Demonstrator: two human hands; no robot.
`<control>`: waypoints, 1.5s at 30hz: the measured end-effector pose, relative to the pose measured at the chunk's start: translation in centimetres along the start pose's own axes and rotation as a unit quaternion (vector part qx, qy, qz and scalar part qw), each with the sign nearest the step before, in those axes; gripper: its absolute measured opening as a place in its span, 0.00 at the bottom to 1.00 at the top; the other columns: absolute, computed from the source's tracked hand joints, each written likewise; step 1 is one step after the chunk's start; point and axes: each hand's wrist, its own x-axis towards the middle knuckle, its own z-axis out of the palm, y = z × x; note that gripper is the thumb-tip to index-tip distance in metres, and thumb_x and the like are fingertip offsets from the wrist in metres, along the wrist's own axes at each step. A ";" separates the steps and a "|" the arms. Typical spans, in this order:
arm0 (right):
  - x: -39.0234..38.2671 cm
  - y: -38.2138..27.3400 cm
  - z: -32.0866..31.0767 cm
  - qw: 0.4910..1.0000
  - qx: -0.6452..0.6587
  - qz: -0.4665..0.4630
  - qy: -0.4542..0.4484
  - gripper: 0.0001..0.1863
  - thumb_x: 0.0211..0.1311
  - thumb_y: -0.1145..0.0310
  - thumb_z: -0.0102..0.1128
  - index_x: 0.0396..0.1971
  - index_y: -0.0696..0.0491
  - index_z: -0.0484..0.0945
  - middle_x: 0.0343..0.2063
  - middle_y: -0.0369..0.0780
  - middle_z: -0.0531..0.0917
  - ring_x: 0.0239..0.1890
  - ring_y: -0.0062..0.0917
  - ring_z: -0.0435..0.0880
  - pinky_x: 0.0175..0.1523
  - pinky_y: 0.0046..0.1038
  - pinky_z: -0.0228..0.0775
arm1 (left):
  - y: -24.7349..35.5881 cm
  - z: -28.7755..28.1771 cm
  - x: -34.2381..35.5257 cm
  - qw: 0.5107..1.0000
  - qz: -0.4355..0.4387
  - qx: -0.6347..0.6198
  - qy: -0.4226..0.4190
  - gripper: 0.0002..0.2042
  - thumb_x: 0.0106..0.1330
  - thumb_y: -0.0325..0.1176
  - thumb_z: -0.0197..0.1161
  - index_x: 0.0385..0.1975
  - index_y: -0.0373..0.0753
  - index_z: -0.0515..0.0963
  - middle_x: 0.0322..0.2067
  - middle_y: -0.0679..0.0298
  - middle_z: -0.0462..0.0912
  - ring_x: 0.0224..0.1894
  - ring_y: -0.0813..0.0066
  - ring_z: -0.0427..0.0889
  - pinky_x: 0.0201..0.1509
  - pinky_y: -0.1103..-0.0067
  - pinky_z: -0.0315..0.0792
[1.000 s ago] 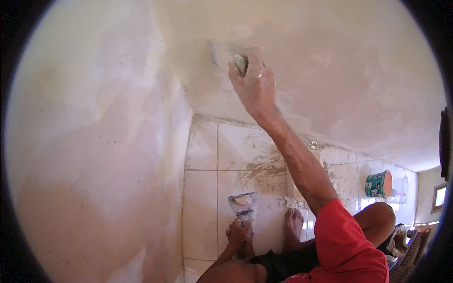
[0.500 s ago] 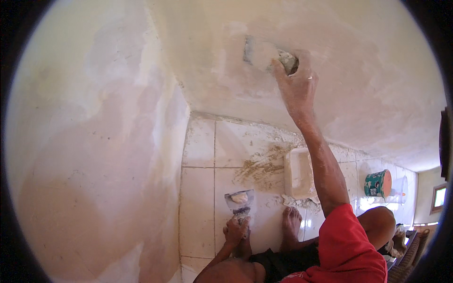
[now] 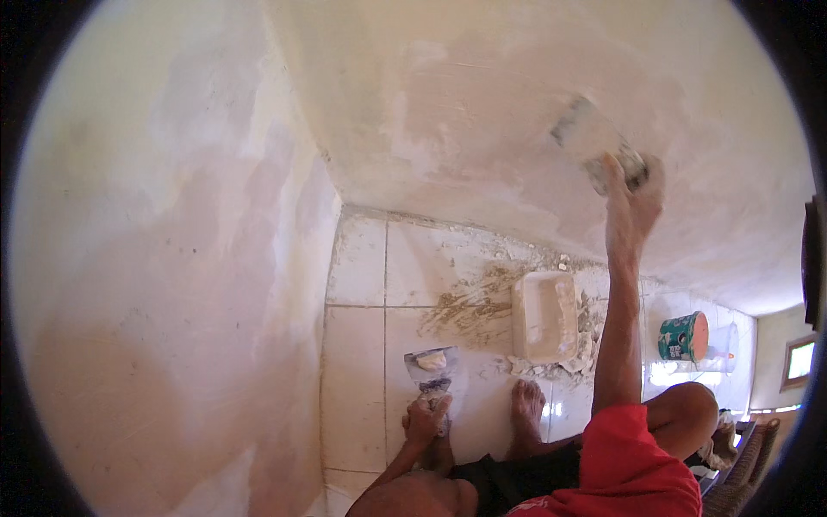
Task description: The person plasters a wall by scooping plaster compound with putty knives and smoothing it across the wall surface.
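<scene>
My right hand [image 3: 633, 194] is closed round the handle of a wide putty knife [image 3: 590, 138], its broad blade against the plastered wall [image 3: 482, 112] and smeared with pale filler. Low down by my left foot, my left hand [image 3: 424, 418] grips a second putty knife [image 3: 429, 366]. A lump of white filler [image 3: 432, 361] sits on that blade. Between my bare foot and the wall stands a cream rectangular tub [image 3: 545, 345], with filler coating its inside.
Dried filler and brown smears [image 3: 474, 302] mark the white floor tiles [image 3: 357, 345]. Filler scraps [image 3: 586, 353] lie beside the tub. A green bucket [image 3: 680, 336] and a clear container [image 3: 724, 349] stand at the right. Another patched wall [image 3: 172, 284] rises at my left.
My right hand has moved right and somewhat down along the wall with its putty knife. My left hand and its loaded knife have stayed nearly in place.
</scene>
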 end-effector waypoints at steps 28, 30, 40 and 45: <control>0.7 -2.8 -0.5 0.986 -0.054 -0.115 0.111 0.14 0.57 0.70 0.66 0.39 0.57 0.73 0.30 0.37 0.76 0.29 0.17 0.75 0.32 0.21 0.71 | 0.8 0.0 0.4 0.995 -0.100 0.008 -0.025 0.26 0.59 0.55 0.64 0.37 0.32 0.78 0.34 0.45 0.82 0.41 0.48 0.80 0.49 0.62 0.71; -0.8 -3.1 -1.8 0.992 -0.028 -0.053 0.112 0.13 0.58 0.70 0.66 0.39 0.57 0.72 0.31 0.36 0.75 0.30 0.17 0.75 0.32 0.20 0.70 | -0.2 0.2 0.3 0.998 -0.055 0.012 -0.023 0.26 0.58 0.55 0.64 0.37 0.32 0.78 0.35 0.45 0.82 0.42 0.47 0.80 0.49 0.62 0.70; -7.7 -3.1 6.2 0.977 0.124 0.032 -0.170 0.15 0.58 0.69 0.66 0.41 0.57 0.71 0.28 0.34 0.72 0.28 0.14 0.70 0.30 0.19 0.65 | 0.3 0.9 0.5 0.983 -0.171 0.001 -0.064 0.34 0.57 0.67 0.57 0.40 0.36 0.78 0.41 0.44 0.79 0.49 0.45 0.76 0.53 0.55 0.66; -8.8 -2.8 8.3 0.957 0.238 0.108 -0.125 0.14 0.61 0.71 0.62 0.44 0.58 0.71 0.28 0.35 0.76 0.27 0.15 0.74 0.32 0.20 0.70 | -0.4 1.5 -0.1 0.978 -0.191 0.068 -0.047 0.34 0.57 0.67 0.56 0.43 0.36 0.77 0.43 0.42 0.77 0.51 0.46 0.74 0.54 0.55 0.65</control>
